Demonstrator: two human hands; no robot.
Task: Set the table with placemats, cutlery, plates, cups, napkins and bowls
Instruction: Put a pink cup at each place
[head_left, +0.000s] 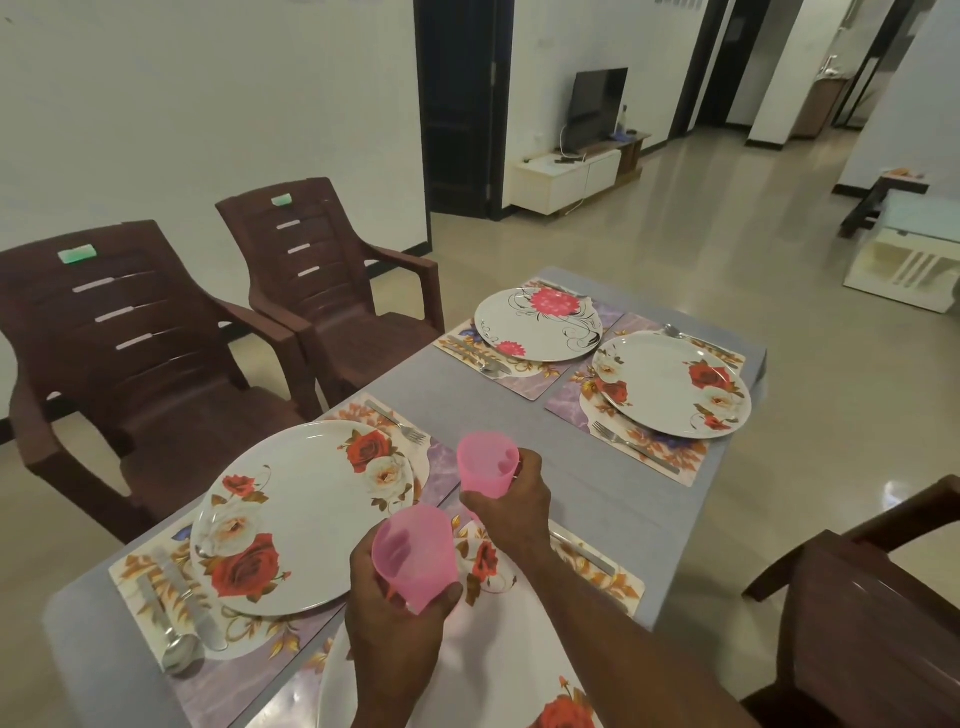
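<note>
Left hand (395, 639) grips pink cup (413, 556) round lower body, mouth tilted toward camera, held above near plate (467, 670). Right hand (511, 512) grips second pink cup (488, 465), fingers curled round base, cup raised over table (519, 415) just beyond near placemat (597, 577). Hands close together, not touching. Three more plates on placemats: near left (296, 514), far left (537, 325), far right (672, 384). Forks and spoons beside plates. Two brown plastic chairs (156, 353) at left side.

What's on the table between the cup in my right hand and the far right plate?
Only bare grey table and that plate's placemat with a fork on it, head view.
</note>
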